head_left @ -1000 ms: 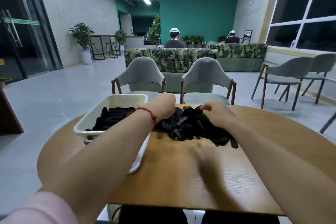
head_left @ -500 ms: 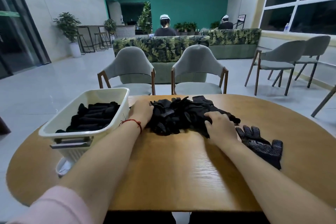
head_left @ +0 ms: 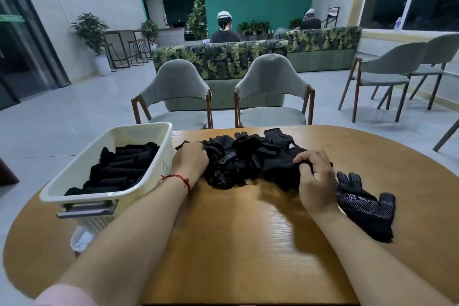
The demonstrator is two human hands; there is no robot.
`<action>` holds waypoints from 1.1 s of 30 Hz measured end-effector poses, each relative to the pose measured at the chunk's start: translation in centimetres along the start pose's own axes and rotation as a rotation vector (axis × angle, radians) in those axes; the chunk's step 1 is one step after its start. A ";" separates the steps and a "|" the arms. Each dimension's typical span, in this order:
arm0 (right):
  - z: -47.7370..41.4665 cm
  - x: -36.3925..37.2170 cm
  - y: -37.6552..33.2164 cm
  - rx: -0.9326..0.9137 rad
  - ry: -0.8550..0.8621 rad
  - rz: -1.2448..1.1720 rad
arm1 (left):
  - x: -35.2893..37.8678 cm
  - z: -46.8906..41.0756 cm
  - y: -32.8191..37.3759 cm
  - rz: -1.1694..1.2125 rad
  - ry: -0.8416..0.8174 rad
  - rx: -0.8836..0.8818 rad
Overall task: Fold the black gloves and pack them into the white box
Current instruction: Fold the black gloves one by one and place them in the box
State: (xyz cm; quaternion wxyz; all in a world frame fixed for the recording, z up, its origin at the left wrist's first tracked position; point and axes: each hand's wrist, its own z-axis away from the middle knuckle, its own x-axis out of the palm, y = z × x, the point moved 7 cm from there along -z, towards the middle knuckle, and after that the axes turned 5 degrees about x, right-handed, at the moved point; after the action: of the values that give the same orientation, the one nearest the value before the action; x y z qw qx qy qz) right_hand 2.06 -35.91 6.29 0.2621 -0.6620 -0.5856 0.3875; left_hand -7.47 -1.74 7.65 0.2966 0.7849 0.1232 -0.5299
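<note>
The pile of black gloves lies loose and tangled on the far middle of the tabletop, some showing dotted palms. My left hand is at the pile's left edge, fingers curled down into the fabric and gripping it. My right hand is at the right edge, fingers bent and pinching a fold of black cloth from the same pile. Just right of that hand a single glove lies flat, dotted side up with its fingers spread, touching the wrist's outer side as far as I can tell. The white box stands on the left of the tabletop, just beside my left wrist, with folded gloves lined up in rows inside. A red string bracelet circles the left wrist, and a pink sleeve shows at the bottom edge. Beyond the table's far edge stand two grey chairs, side by side with their backs towards me.
</note>
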 end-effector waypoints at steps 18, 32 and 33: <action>0.0 1.0 3.8 0.565 -0.039 -0.486 | -1.9 5.8 1.7 0.991 0.074 -0.335; 1.4 2.3 2.7 0.493 -0.522 -0.152 | 2.9 15.0 3.3 0.963 -0.405 -0.112; 1.6 1.8 2.7 0.455 -0.537 -0.049 | 2.2 14.9 3.2 0.854 -0.359 -0.056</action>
State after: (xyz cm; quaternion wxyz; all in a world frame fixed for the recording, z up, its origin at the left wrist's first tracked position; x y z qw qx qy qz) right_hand 2.31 -34.76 2.87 0.2487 -0.4470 -0.5480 0.6618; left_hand -16.29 -13.41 2.77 0.5259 0.6530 -0.2500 -0.4843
